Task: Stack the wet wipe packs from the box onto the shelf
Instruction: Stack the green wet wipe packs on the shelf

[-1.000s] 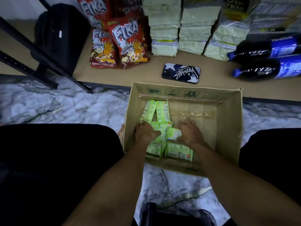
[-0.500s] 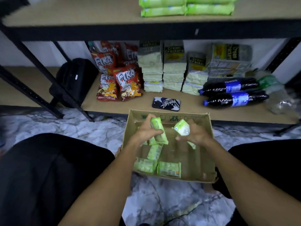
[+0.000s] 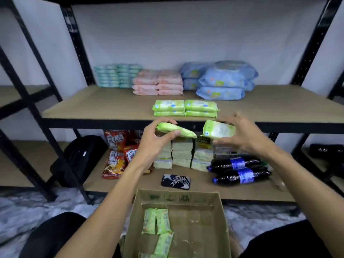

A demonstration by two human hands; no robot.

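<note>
My left hand (image 3: 155, 139) grips a green wet wipe pack (image 3: 175, 129), tilted, just below the front edge of the middle shelf (image 3: 104, 107). My right hand (image 3: 240, 135) holds a second green pack (image 3: 218, 129) between thumb and fingers at the same height. On the shelf above them, two short stacks of green packs (image 3: 185, 108) lie side by side. The cardboard box (image 3: 220, 218) sits on the floor between my knees, with several green packs (image 3: 156, 221) left along its left side.
Teal packs (image 3: 117, 75), pink packs (image 3: 158, 82) and blue packs (image 3: 221, 81) line the back of the middle shelf. The lower shelf holds snack bags (image 3: 116, 151), cracker packs (image 3: 182, 154), a phone (image 3: 176, 181) and dark bottles (image 3: 240, 169). Black frame posts (image 3: 78, 43) stand either side.
Both hands lifted one green pack each out of the box and rose to the middle shelf's front edge. The view tilted up from the box to the shelf.
</note>
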